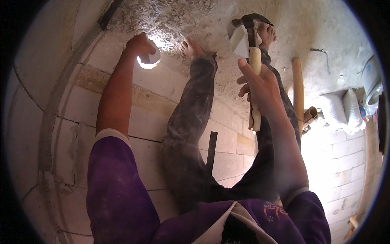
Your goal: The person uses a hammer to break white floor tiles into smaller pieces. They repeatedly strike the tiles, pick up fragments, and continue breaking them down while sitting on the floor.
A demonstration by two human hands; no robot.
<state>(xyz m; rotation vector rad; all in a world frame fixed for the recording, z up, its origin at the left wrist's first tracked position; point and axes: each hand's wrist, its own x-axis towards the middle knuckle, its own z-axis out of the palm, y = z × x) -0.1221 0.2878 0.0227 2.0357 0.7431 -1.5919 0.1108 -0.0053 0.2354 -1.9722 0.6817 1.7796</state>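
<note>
My right hand (263,87) holds a claw hammer (254,56) by its pale handle, which is split at the butt end. The dark head points away from me, above the floor near my right foot. My left hand (140,45) grips a pale rounded piece (154,55) beside the block wall; its lower edge is glaringly lit, and I cannot tell what it is. A pale angular chunk (242,45) shows behind the hammer, close to my right foot.
Rubble and dust (170,15) cover the floor ahead. A wall of pale blocks (146,122) runs along my left, with a toothed blade (109,13) at upper left. A dark bar (211,149) shows between my legs. Rightward are a bamboo pole (298,91) and white sacks (333,109).
</note>
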